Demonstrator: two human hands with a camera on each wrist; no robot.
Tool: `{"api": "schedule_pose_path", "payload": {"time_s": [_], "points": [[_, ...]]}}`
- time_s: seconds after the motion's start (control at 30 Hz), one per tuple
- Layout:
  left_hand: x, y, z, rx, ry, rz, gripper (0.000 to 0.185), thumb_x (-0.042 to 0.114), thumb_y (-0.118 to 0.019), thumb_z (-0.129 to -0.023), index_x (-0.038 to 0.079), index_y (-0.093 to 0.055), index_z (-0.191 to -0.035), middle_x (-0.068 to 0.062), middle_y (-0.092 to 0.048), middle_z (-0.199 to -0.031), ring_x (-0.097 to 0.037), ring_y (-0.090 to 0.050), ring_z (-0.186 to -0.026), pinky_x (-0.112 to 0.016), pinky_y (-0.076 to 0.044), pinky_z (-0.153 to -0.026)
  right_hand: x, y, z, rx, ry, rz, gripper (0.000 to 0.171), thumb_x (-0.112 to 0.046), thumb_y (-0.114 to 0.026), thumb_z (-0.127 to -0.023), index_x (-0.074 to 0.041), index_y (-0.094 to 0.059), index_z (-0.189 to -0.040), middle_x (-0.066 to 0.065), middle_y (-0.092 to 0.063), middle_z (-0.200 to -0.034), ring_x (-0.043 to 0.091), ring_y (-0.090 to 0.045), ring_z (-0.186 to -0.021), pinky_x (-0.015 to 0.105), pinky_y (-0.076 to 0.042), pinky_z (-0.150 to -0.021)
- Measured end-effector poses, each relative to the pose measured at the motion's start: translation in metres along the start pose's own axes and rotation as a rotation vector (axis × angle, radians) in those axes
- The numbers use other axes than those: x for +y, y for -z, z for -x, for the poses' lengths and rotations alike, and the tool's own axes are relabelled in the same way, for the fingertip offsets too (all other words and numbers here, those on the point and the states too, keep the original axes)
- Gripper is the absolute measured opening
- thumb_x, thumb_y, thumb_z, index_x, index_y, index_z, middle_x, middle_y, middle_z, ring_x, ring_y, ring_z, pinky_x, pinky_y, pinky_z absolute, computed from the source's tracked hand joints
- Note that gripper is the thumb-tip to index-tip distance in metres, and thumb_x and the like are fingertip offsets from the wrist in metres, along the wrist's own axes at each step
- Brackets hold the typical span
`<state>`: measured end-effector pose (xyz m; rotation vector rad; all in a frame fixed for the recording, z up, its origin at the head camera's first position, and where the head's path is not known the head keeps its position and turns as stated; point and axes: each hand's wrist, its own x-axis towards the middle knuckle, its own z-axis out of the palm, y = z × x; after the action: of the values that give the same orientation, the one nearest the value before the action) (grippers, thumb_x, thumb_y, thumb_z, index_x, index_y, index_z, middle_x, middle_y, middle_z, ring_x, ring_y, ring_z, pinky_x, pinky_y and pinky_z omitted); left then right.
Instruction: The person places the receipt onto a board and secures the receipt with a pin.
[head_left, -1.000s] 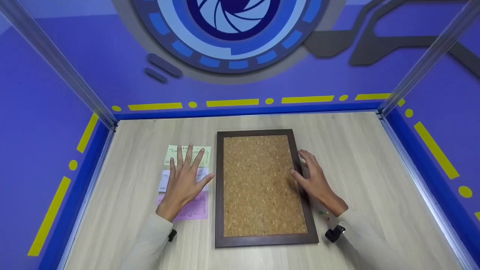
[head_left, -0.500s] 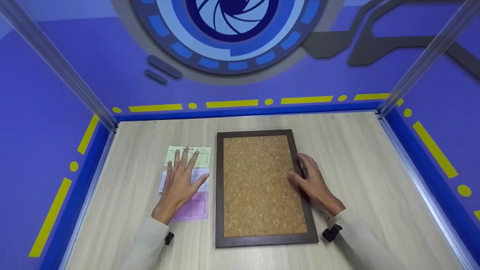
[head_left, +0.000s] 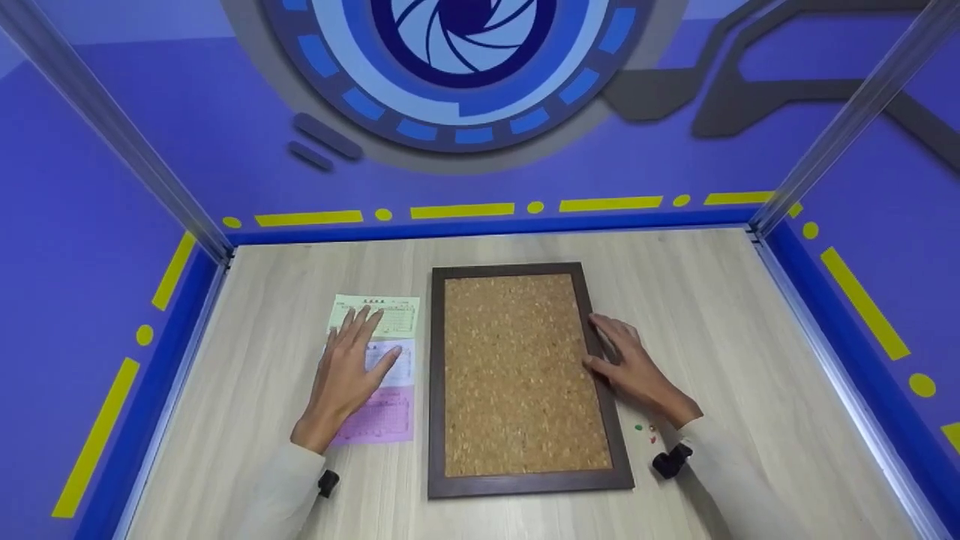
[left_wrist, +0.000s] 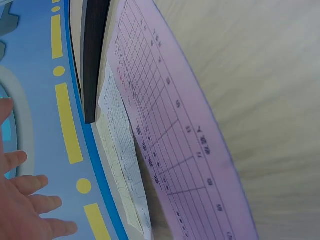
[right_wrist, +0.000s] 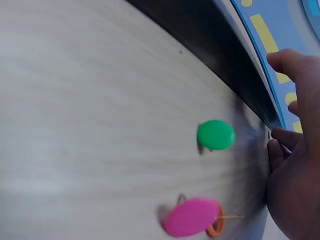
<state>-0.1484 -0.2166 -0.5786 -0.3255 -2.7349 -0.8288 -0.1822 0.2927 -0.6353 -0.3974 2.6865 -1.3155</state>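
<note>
A cork board (head_left: 525,375) in a dark brown frame lies flat on the table. To its left, three printed paper slips form a column: pale green (head_left: 397,319), pale blue (head_left: 401,367) and pink (head_left: 382,420). My left hand (head_left: 346,379) is spread over the slips, fingers extended and thumb apart, nothing in its grasp. At the board's right edge, my right hand (head_left: 637,375) has its thumb at the frame and its fingers loosely bent along the outer side. Near that wrist lie thumbtacks: green (right_wrist: 216,134), pink (right_wrist: 192,217) and orange (right_wrist: 216,227).
The light wood table (head_left: 285,300) is bounded at the back and sides by blue panels with yellow marks. Metal posts (head_left: 187,217) stand at the back corners. A black wrist camera (head_left: 673,460) sits on the right sleeve, another (head_left: 328,483) on the left.
My left hand has drawn back and left, uncovering more of the slips. My right thumb has pulled back from over the cork to the frame. Board and slips stay put.
</note>
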Motion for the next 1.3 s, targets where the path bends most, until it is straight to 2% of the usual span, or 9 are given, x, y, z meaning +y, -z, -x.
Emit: {"api": "schedule_pose_path", "payload": {"time_s": [0.2, 0.33, 0.6, 0.87, 1.07, 1.3], "points": [[-0.006, 0.001, 0.004, 0.051, 0.000, 0.057, 0.064, 0.030, -0.081, -0.101, 0.000, -0.062, -0.154, -0.027, -0.059, -0.157, -0.051, -0.051, -0.150, -0.069, -0.040, -0.121, 0.002, 0.002, 0.001, -0.007, 0.044, -0.006, 0.079, -0.032, -0.077, -0.105, -0.013, -0.040, -0.172, 0.015, -0.035, -0.175, 0.037, -0.024, -0.162, 0.071, -0.026, -0.126], [-0.010, 0.003, 0.006, 0.070, 0.023, 0.096, 0.056, 0.027, -0.082, -0.101, 0.000, -0.067, -0.148, -0.026, -0.064, -0.151, -0.050, -0.057, -0.144, -0.065, -0.045, -0.119, 0.003, 0.002, 0.001, 0.005, 0.068, 0.010, 0.075, -0.028, -0.076, -0.106, -0.010, -0.042, -0.170, 0.017, -0.037, -0.175, 0.039, -0.025, -0.162, 0.071, -0.027, -0.126], [-0.018, 0.006, 0.008, 0.050, 0.062, 0.231, 0.050, 0.021, -0.082, -0.101, 0.001, -0.069, -0.145, -0.022, -0.065, -0.150, -0.044, -0.056, -0.145, -0.061, -0.042, -0.122, 0.001, -0.001, 0.001, 0.025, 0.070, 0.034, 0.072, -0.025, -0.075, -0.106, -0.006, -0.044, -0.168, 0.020, -0.037, -0.174, 0.041, -0.024, -0.163, 0.070, -0.026, -0.127], [-0.029, 0.006, 0.014, 0.022, 0.106, 0.322, 0.047, 0.012, -0.081, -0.101, -0.001, -0.069, -0.145, -0.021, -0.065, -0.150, -0.043, -0.052, -0.148, -0.061, -0.037, -0.124, 0.002, 0.000, 0.003, 0.025, 0.057, 0.011, 0.070, -0.025, -0.073, -0.108, -0.004, -0.044, -0.167, 0.022, -0.036, -0.173, 0.042, -0.024, -0.162, 0.069, -0.025, -0.128], [-0.036, 0.008, 0.016, 0.014, 0.134, 0.343, 0.045, 0.009, -0.079, -0.101, -0.003, -0.069, -0.143, -0.022, -0.064, -0.151, -0.044, -0.048, -0.151, -0.061, -0.034, -0.126, 0.001, 0.000, 0.004, 0.012, 0.020, -0.022, 0.070, -0.023, -0.072, -0.108, -0.005, -0.043, -0.168, 0.022, -0.034, -0.174, 0.042, -0.020, -0.164, 0.070, -0.021, -0.129], [-0.047, 0.014, 0.019, 0.046, 0.166, 0.343, 0.042, 0.006, -0.078, -0.101, -0.004, -0.070, -0.140, -0.023, -0.064, -0.150, -0.045, -0.047, -0.152, -0.060, -0.031, -0.128, 0.000, 0.000, 0.002, 0.009, 0.020, -0.042, 0.071, -0.023, -0.074, -0.107, -0.004, -0.044, -0.168, 0.022, -0.034, -0.174, 0.043, -0.018, -0.165, 0.070, -0.020, -0.129]]}}
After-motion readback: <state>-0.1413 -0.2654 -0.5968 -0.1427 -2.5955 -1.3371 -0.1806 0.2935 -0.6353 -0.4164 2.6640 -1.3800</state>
